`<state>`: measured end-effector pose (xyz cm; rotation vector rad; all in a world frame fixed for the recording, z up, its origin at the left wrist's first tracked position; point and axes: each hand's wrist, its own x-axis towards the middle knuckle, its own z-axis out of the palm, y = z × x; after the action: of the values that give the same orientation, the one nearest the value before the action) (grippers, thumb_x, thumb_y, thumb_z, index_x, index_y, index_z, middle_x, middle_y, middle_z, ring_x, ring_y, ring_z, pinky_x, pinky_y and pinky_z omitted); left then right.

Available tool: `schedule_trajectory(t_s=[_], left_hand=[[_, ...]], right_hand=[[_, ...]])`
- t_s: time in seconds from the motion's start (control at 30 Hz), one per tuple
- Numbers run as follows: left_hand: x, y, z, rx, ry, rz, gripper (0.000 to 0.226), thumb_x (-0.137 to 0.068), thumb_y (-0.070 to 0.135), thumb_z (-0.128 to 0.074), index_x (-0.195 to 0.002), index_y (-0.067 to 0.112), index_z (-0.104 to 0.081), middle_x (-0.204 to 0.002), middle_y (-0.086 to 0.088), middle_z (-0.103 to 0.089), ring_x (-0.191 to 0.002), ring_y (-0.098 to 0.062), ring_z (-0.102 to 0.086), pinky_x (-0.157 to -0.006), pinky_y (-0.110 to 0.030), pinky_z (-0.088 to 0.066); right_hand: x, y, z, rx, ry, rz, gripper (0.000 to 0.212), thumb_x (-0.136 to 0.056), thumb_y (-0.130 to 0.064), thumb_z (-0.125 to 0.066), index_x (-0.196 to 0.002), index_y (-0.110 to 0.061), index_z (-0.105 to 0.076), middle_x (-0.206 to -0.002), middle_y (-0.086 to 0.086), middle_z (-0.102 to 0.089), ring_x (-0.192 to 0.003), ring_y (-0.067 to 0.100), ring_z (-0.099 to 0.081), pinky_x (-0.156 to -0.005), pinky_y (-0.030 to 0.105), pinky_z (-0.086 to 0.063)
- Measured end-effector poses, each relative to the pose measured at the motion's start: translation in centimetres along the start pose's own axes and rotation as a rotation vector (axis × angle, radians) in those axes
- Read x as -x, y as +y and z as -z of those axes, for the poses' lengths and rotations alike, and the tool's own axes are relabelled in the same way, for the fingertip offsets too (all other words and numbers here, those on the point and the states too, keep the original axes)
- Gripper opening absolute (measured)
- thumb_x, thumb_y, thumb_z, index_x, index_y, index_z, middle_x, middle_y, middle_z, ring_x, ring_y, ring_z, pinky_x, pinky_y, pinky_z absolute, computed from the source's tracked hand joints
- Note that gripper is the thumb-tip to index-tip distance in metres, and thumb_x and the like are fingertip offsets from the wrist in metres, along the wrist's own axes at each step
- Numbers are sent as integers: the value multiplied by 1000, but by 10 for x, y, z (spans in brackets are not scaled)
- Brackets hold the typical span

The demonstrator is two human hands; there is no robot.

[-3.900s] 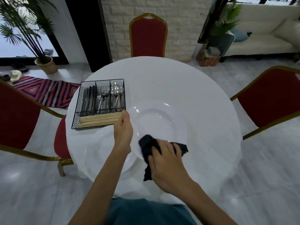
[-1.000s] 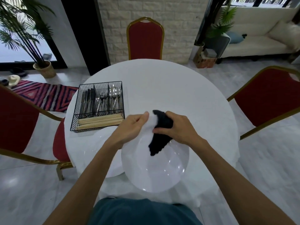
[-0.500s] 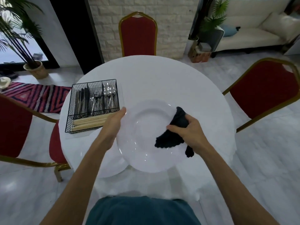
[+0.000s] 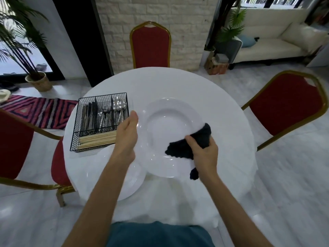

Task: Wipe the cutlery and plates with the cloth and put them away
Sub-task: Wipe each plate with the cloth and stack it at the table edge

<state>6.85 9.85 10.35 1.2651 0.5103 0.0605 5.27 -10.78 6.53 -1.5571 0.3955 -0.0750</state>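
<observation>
The left hand (image 4: 128,134) grips the plate (image 4: 167,122)'s left rim while the right hand (image 4: 204,154) pinches the cloth (image 4: 188,145) against its near-right rim.

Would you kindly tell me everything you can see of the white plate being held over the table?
The white plate is round and glossy, ceramic by its look, with a broad flat rim around a shallow well. It is held above the table, face up. The left hand grips its left rim, thumb on top; the right hand pinches a dark cloth over its lower right rim. Its near-left edge hides part of a second plate lying on the table.
</observation>
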Motion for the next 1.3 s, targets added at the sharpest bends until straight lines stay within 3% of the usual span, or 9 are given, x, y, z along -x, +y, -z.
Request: schedule_trajectory(t_s=[0.2, 0.33, 0.43, 0.57, 0.67, 0.87, 1.0, 1.17, 1.3], left_hand=[[18, -36, 3, 194, 28, 293, 35, -106, 35, -48, -128, 13, -64, -113, -9, -75, -100, -29, -71, -81, -43, -58], [1, -16, 21, -84, -161, 264, 43, -100, 47, -52, -131, 20, -65, -120, -4, -74, -113, -25, -70, -94, -45, -55], [-1, 4, 15, -333, -306, 171, 67, -83, 64, -67, -140, 30, -58, -141, 13, -58, -136, -13, -49, -119, -43, -32], [7, 20, -1, -594, -495, 121, 23, -94, 52, -61, -114, 41, -67, -111, 27, -63, -100, 11, -60, -91, -13, -45], [11, 14, -10, -624, -563, 59, 31, -96, 57, -56, -104, 36, -76, -106, 15, -75, -101, -4, -70, -91, -27, -55], [1, 3, 2, -371, -345, -101, 33, -103, 43, -49, -92, 27, -75, -85, 12, -78, -84, -8, -72, -79, -30, -54], [-8, -10, 6, -103, 5, -6, 38, -101, 52, -49, -122, 28, -69, -123, 15, -69, -120, -2, -59, -111, -34, -42], [-5, -32, 8, 94, 144, 111, 36, -103, 55, -41, -124, 35, -62, -118, 10, -67, -115, -19, -62, -102, -47, -49], [-9, -39, 17, -178, 128, 49, 23, -105, 36, -44, -115, 27, -61, -108, 5, -66, -104, -19, -62, -91, -40, -51]], right_hand=[[14, 30, 5, -43, 100, -223, 22, -85, -20, -82, -101, -13, -68, -96, 4, -75, -89, 19, -71, -77, 29, -56], [-7, -3, 28, 122, -123, -120, 25, -80, -16, -86, -99, -12, -71, -88, 3, -77, -79, 16, -74, -65, 25, -57], [-20, -34, 37, 288, -403, -91, 29, -79, -14, -86, -105, -16, -73, -92, 1, -80, -84, 18, -77, -69, 28, -60], [-31, -61, 39, 508, -640, -20, 35, -79, -15, -87, -110, -22, -73, -97, -2, -80, -90, 17, -77, -81, 35, -62], [-34, -67, 31, 674, -716, 66, 35, -75, -22, -89, -106, -25, -74, -97, -5, -78, -91, 16, -75, -86, 41, -61], [-28, -43, 19, 409, -336, 87, 43, -70, -30, -91, -93, -7, -63, -90, 13, -72, -85, 31, -73, -76, 47, -62], [-6, -16, -3, 35, -15, -110, 27, -81, -23, -85, -99, -12, -68, -93, 5, -75, -86, 22, -73, -74, 35, -60], [9, -3, -17, -29, -12, -165, 20, -89, -18, -76, -104, -13, -64, -95, 3, -72, -81, 13, -68, -68, 23, -51], [3, -8, -10, 18, 22, -63, 19, -89, -13, -74, -104, -15, -62, -93, 0, -69, -82, 14, -67, -71, 25, -52]])
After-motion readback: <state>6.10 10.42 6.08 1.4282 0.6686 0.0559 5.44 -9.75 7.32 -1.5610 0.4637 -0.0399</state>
